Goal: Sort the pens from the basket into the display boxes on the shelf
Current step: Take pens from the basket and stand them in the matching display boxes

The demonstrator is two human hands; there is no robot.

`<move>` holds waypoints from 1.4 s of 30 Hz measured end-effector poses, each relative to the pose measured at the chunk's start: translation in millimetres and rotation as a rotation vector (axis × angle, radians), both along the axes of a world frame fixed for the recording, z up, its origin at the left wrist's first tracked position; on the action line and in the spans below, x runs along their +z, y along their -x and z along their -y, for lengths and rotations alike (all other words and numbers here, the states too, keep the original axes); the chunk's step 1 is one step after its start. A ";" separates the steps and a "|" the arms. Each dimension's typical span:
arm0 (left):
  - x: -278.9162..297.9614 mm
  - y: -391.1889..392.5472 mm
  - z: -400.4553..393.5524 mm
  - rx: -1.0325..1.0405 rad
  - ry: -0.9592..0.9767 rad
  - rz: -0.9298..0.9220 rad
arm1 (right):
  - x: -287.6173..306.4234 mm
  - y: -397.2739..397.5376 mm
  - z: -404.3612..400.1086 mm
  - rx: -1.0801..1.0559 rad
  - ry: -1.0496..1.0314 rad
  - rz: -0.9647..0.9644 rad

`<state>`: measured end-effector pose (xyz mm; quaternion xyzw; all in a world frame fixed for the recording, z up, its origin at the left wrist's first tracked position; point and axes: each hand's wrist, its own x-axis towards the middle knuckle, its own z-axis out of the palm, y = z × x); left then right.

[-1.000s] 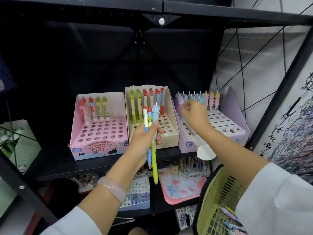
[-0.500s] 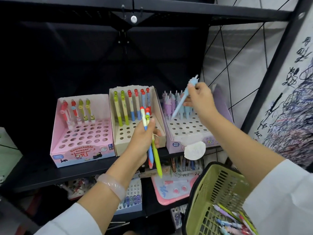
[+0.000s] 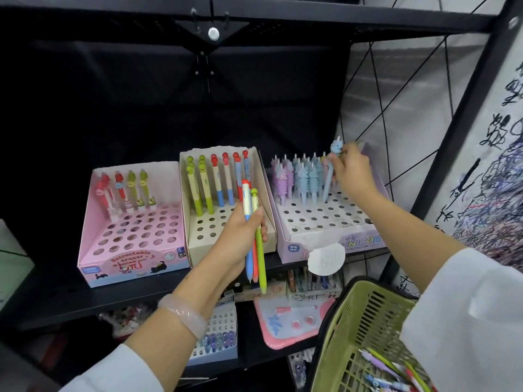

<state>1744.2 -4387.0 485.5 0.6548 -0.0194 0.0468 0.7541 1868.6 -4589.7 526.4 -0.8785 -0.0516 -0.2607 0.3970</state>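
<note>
The right hand (image 3: 352, 172) pinches a blue unicorn pen (image 3: 331, 171) near its top, fingers curled round it, the pen nearly upright with its lower end down among the holes at the back right of the lilac display box (image 3: 325, 239), just beside the rows of lilac and blue unicorn pens (image 3: 300, 176) already standing there. The left hand (image 3: 240, 239) has its grip clamped on three pens (image 3: 254, 244) held in front of the cream display box (image 3: 195, 236): a blue-bodied one, a red one and a green one, tips pointing down past the shelf (image 3: 56, 295) edge. The cream box holds green, blue and red pens along its back rows. To its left the pink display box (image 3: 133, 258) carries a few red and green pens at the back. A green basket (image 3: 339, 346) hangs at the lower right by the white sleeve, with several more pens lying in it
</note>
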 end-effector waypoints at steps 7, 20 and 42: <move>0.5 3.1 -3.0 0.016 -0.048 0.000 | -2.0 -6.7 -4.2 -0.043 0.040 0.034; 3.3 8.7 -5.8 0.023 0.062 0.061 | -40.8 -2.7 2.6 0.015 0.155 -0.182; 4.1 35.9 -86.0 0.327 0.028 0.053 | 28.3 73.5 -134.9 0.457 -0.388 0.057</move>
